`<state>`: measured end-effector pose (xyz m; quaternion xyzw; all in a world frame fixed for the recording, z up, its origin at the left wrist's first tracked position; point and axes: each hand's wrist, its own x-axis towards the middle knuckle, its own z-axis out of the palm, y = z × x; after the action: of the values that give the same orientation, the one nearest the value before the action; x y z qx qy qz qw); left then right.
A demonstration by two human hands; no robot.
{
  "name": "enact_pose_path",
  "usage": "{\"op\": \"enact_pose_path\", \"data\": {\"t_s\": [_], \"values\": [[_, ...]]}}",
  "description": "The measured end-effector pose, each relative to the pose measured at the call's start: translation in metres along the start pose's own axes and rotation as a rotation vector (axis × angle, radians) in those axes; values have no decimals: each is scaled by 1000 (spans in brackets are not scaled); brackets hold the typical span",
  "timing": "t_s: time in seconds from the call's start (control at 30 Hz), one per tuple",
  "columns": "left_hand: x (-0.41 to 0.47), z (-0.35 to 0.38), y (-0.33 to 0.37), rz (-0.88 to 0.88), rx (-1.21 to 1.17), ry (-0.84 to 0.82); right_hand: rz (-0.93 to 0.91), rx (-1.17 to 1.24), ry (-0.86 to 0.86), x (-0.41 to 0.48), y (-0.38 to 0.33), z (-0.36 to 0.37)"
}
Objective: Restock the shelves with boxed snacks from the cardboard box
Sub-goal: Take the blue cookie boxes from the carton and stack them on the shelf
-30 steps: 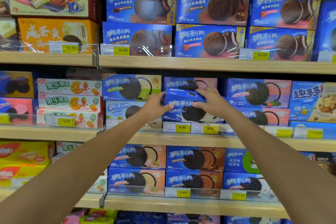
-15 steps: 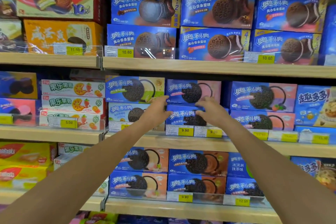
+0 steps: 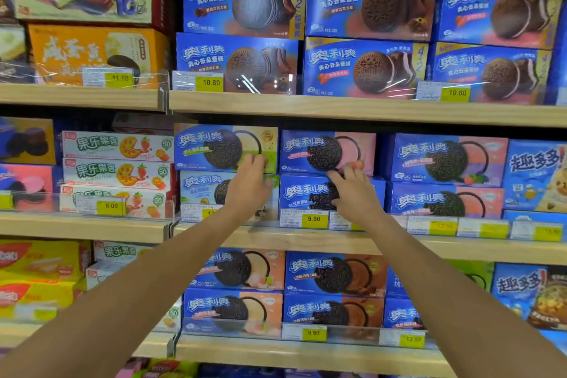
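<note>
Left hand [image 3: 248, 186] and right hand [image 3: 356, 193], fingers loose, touch glossy rectangular box [image 3: 299, 193].

Both bare arms are stretched out and up, forearms angling in toward each other. Left hand [image 3: 248, 186] shows its back, fingers [image 3: 256, 161] bent forward up top, can't really tell if they're gripping. Right hand [image 3: 357, 196] is just beside it, fingers [image 3: 336, 177] spread and pretty straight, palm facing away.
</note>
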<state>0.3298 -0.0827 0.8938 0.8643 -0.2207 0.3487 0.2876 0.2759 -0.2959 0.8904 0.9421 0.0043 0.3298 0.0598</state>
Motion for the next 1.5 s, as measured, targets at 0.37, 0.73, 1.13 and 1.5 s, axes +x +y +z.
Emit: {"op": "enact_pose_path", "data": {"t_s": [0.37,0.73,1.13,1.5], "values": [[-18,-2,1,58,-37,-92,34,71,-38,-3,-8,-4],[-92,0,-2,179,-168,-62,27,529,238,-58,-77,-2],[-286,60,-77,-119,-322,-421,163,690,-118,-235,-136,101],[-534,174,-126,-561,-269,-1175,491,658,-922,-472,-165,274]]}}
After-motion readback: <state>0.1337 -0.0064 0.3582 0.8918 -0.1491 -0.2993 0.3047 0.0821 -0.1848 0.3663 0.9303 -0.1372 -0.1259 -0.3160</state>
